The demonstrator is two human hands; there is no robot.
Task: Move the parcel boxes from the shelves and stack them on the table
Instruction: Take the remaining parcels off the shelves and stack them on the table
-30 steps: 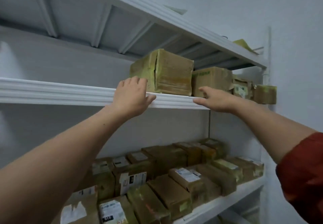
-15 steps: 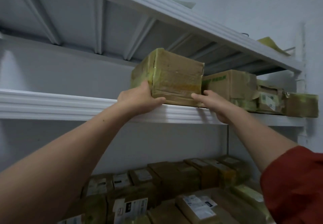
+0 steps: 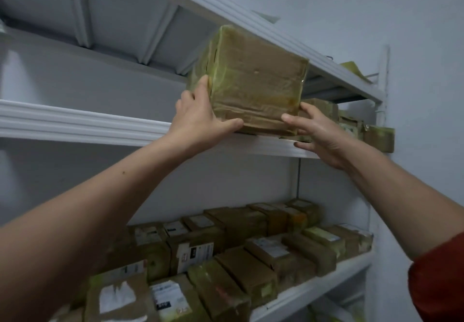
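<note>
fingers (image 3: 200, 90) of left hand (image 3: 200, 118) and right hand (image 3: 324, 135) clamp one parcel box (image 3: 253, 83) at its shelf (image 3: 75, 120) edge. lower boxes (image 3: 241, 266) wait untouched.

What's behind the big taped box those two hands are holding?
More parcel boxes show past its right side, on the same shelf. Whatever lies straight behind is hidden by the box itself.

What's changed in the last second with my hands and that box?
Both hands came off the shelf edge: the left hand now grips the box on its left side, the right hand its right corner, and it seems drawn forward. The other boxes stayed put.
</note>
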